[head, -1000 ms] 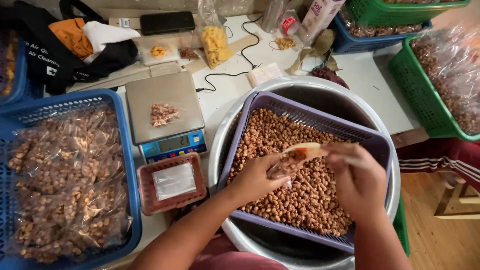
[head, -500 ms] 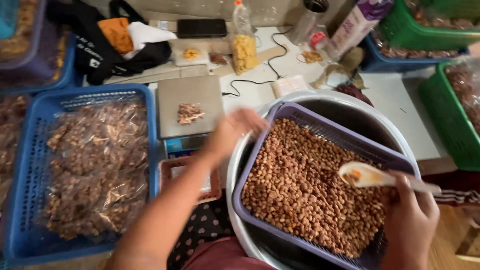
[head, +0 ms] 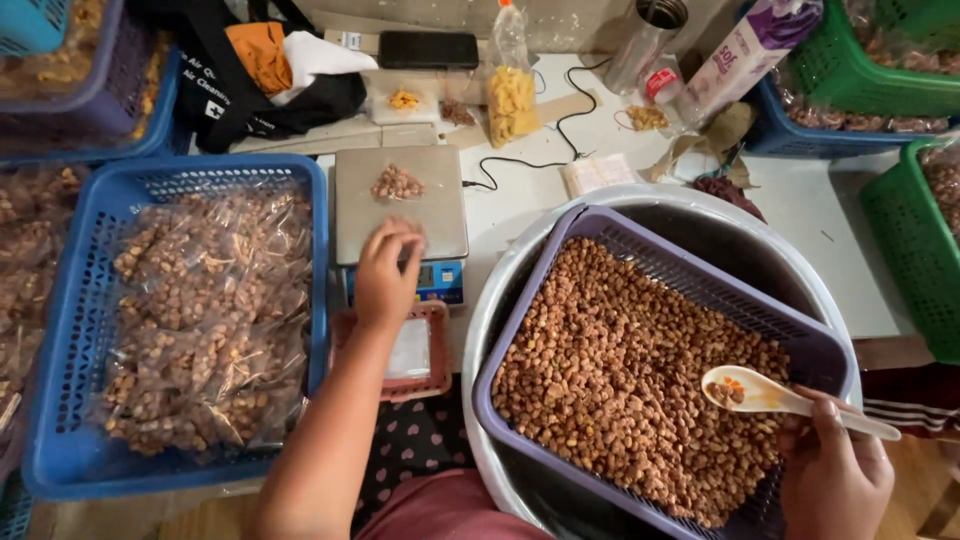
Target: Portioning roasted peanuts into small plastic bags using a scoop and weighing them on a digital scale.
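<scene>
My left hand (head: pixel 388 272) hovers loosely open over the scale pan (head: pixel 400 205) near its nut pile (head: pixel 397 183); my right hand (head: pixel 832 472) grips the light, rigid plastic spoon (head: pixel 775 398) by its handle above the purple basket (head: pixel 826 352), few loose nuts aboard, keep level.

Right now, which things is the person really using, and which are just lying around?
In use:
left hand over the flat metal scale
right hand holding the white plastic spoon
purple plastic basket of brown nuts
small pile of nuts on the scale

Lying about:
black phone
black cloth bag
steel cup
clear bag of yellow snacks
</scene>
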